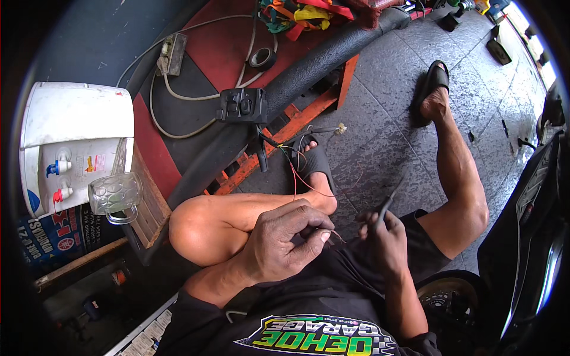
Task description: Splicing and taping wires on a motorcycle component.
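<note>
— Where do we find the thin wire (339, 236)?
— We see it pinched between thumb and forefinger of the left hand (285, 242), its end pointing toward the right hand (387, 244).
— And the right one?
— We see its fingers curled around a dark slender tool (388, 205), apart from the wire. The black switch block (242, 105) lies well beyond both.

Water dispenser (83, 110): white, with blue tap (58, 167) and red tap (61, 193)
Glass mug (116, 194): clear, near the red tap
Socket block (175, 54): pale, cable (195, 98) attached
Floor (386, 89): grey tiles
Dark bodywork (502, 249): probably a motorcycle's, right side
</note>
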{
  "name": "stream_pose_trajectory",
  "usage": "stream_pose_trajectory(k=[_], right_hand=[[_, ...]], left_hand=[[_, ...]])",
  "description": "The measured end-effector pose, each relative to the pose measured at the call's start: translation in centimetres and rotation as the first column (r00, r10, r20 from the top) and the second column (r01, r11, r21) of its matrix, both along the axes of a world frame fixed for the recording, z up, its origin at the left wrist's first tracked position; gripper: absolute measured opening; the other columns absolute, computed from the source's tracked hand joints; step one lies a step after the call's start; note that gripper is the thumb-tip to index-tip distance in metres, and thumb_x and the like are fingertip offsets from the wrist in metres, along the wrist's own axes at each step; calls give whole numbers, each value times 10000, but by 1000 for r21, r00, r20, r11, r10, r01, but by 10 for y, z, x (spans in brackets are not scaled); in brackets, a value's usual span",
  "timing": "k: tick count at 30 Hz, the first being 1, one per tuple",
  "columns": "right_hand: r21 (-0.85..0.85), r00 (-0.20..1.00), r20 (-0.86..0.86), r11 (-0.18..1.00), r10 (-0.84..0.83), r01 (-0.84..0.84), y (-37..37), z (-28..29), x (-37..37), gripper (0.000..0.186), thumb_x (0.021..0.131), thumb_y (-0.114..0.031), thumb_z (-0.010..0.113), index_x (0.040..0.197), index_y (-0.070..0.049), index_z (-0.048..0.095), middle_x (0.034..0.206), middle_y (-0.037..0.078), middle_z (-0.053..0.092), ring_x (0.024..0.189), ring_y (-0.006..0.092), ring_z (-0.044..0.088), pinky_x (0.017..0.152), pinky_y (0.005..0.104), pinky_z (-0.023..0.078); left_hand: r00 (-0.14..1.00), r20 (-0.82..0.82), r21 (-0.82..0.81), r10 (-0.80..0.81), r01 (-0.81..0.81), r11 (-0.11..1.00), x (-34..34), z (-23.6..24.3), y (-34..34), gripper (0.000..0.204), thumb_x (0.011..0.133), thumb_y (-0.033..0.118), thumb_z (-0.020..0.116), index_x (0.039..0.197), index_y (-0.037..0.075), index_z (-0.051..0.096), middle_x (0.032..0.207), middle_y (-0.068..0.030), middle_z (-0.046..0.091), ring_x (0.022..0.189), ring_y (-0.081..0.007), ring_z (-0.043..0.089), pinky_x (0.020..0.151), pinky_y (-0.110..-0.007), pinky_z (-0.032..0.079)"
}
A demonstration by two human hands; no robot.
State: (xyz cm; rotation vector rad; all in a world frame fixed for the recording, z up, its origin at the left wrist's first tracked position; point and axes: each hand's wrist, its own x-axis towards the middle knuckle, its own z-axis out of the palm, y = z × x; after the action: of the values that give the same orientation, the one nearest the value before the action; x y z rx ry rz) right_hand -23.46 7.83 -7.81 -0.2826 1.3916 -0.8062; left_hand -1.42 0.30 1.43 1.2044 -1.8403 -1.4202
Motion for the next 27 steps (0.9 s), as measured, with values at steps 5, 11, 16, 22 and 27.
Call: stream_pose_trajectory(k=[5,11,16,22,27], right_hand=[[36,897,-410,985,166,-166,-7,-79,-5,337,894,-273,694,837,56,650,700,65,622,656,139,554,629,308,460],[88,607,-746,944,274,-318,-25,-89,6,384,801,-277,763,786,81,624,705,224,641,672,327,653,668,407,500],[136,530,-793,934,302,-330,-23,-100,4,260,784,-184,750,831,23,601,887,224,653,880,410,641,773,462,494],[102,485,-824,919,292,-381,-18,-111,0,172,801,-107,685,888,25,615,1063,237,604,972,429,598,842,471,480],[-118,428,-901,911,68,-395,-14,-105,0,174,788,-23,648,948,30,607,1106,242,578,1013,436,578,881,467,472]], left_hand=[[996,-44,-47,74,-76,996,1,-8,3,73,831,-7,673,903,-2,666,766,-26,634,559,-35,439,519,-204,349],[989,-46,29,139,-137,990,4,-7,5,59,854,7,674,912,-4,669,701,33,598,550,5,390,507,-174,310],[984,-60,36,166,-164,986,7,-9,6,57,855,13,678,907,-9,667,694,36,597,541,14,387,497,-168,302],[985,-83,-9,151,-152,988,7,-4,6,73,848,24,687,909,-10,665,704,12,618,532,9,396,489,-175,307],[993,-111,-201,45,-67,977,14,-6,9,115,828,17,691,939,6,659,714,-37,627,506,-82,453,471,-237,346]])
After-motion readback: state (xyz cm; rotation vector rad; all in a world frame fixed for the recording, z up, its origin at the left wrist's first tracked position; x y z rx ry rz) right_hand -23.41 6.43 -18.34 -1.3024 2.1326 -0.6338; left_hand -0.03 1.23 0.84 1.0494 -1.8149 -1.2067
